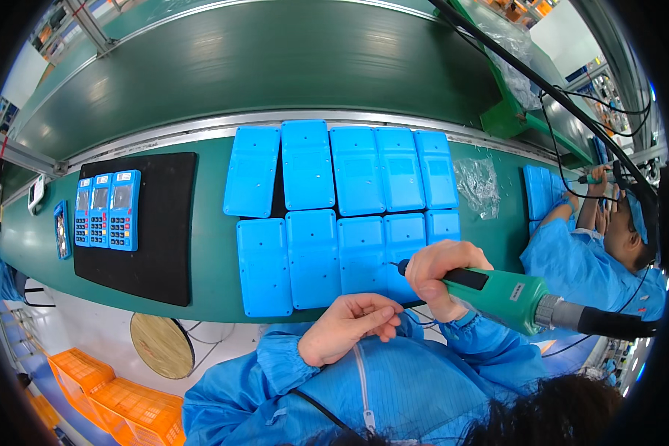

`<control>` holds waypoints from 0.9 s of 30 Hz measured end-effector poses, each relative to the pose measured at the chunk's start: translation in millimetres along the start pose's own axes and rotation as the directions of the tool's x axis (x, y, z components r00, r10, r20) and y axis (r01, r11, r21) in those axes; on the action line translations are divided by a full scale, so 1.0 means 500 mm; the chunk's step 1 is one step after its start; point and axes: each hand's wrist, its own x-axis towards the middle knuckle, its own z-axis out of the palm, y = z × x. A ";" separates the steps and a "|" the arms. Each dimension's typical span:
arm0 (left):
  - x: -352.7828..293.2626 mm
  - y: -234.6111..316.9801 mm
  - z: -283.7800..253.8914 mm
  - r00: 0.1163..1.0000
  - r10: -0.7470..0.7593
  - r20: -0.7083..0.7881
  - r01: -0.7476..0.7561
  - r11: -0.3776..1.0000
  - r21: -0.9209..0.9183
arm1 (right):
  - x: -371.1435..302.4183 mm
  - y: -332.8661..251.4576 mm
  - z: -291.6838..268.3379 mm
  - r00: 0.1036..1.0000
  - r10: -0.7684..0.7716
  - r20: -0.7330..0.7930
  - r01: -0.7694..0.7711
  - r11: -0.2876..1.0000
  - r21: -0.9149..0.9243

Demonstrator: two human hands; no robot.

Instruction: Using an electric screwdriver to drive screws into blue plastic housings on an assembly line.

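Note:
My right hand is wrapped round a green electric screwdriver. Its dark tip points left, over the near row of blue plastic housings; I cannot tell whether it touches one. Below that row, in front of my body, my left hand is closed, thumb and fingers drawn together. Anything between those fingertips is too small to make out. Behind the near row lies a second row of blue housings, laid flat side by side with small holes at their corners.
Three blue keypad terminals lie on a black mat to the left. Clear plastic wrap lies right of the housings. A co-worker's blue sleeve is at the far right. Orange crates stand on the floor.

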 end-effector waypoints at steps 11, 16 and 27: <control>-0.005 0.000 -0.016 0.999 -0.001 -0.053 -0.004 0.996 -0.087 | -0.002 -0.015 -0.011 1.000 -0.018 0.008 0.017 0.994 0.109; 0.006 -0.004 -0.020 0.989 0.098 0.109 -0.070 0.968 -0.239 | 0.020 -0.077 -0.003 0.973 0.060 -0.222 0.074 0.833 0.548; 0.006 0.004 0.005 0.996 0.088 -0.013 -0.088 0.972 -0.220 | 0.009 -0.085 -0.006 0.984 0.000 -0.178 0.114 0.769 0.629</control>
